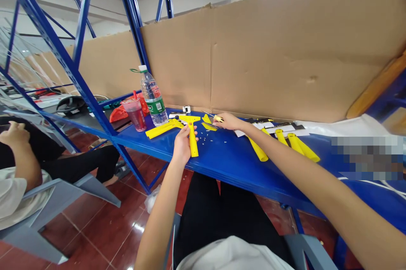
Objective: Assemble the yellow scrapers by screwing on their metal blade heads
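My left hand (pixel 182 145) is wrapped round the stem of a yellow T-shaped scraper handle (pixel 193 139), its wide head pointing away from me. Farther right, my right hand (pixel 229 121) is closed on what looks like a screwdriver (pixel 218 118) with a yellow and black grip, its thin shaft pointing left. Close to those fingertips lies a flat yellow plastic piece (pixel 209 127) on the blue bench. Small screws (pixel 207 136) are scattered between my hands. Another yellow handle (pixel 161 128) rests just left of my left hand.
Several yellow handles (pixel 298 147) lie to the right, partly behind my right forearm. A large water bottle (pixel 154 100) and a red drink cup (pixel 135 113) stand at the left. Cardboard (pixel 269 58) walls the bench's back. A seated person (pixel 19 147) is at far left.
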The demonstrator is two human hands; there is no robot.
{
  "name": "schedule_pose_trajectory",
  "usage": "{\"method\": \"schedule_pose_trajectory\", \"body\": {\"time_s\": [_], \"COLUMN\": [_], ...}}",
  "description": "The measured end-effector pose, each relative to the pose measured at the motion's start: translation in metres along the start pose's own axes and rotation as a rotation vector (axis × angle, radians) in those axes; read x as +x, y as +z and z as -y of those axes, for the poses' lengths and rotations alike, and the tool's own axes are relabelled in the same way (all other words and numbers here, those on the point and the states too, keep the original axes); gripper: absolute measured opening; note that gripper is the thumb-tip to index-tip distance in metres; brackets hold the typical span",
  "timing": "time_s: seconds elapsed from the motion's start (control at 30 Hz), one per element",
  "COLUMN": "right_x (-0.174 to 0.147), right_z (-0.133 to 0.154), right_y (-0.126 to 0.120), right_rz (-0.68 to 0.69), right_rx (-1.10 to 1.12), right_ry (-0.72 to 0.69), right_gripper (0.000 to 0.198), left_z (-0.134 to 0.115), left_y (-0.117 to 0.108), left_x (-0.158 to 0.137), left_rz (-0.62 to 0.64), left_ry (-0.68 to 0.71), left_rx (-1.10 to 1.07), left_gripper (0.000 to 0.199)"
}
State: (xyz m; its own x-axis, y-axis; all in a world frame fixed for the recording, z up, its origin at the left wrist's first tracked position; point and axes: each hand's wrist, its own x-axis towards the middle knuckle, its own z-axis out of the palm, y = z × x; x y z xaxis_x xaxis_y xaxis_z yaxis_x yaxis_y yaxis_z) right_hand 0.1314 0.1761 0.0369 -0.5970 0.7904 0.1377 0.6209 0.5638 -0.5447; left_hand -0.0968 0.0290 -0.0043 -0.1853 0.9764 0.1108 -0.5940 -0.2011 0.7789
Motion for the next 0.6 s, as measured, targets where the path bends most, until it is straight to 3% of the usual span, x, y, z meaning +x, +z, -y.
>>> {"method": "schedule_pose_trajectory", "body": {"time_s": [0.23,0.43,0.6], "right_x": [0.04,0.039,0.029], "right_z": [0.003,0.0,0.0], "right_y": [0.02,0.008,-0.011], "right_rz": [0.076,0.175,0.171], "right_rx": [0.0,0.046,0.19], "right_ry": [0.15,0.186,0.118], "right_gripper": [0.055,0.056,0.047], "left_z": [0.002,0.001,-0.001], "left_y": [0.001,0.001,0.002], "left_x": [-0.002,-0.003,-0.004], "left_rz": [-0.03,-0.005,-0.001], "left_ry": [0.005,0.005,0.0], "left_rx": [-0.014,-0.001,0.016], "left_gripper": [0.036,0.037,0.034]}}
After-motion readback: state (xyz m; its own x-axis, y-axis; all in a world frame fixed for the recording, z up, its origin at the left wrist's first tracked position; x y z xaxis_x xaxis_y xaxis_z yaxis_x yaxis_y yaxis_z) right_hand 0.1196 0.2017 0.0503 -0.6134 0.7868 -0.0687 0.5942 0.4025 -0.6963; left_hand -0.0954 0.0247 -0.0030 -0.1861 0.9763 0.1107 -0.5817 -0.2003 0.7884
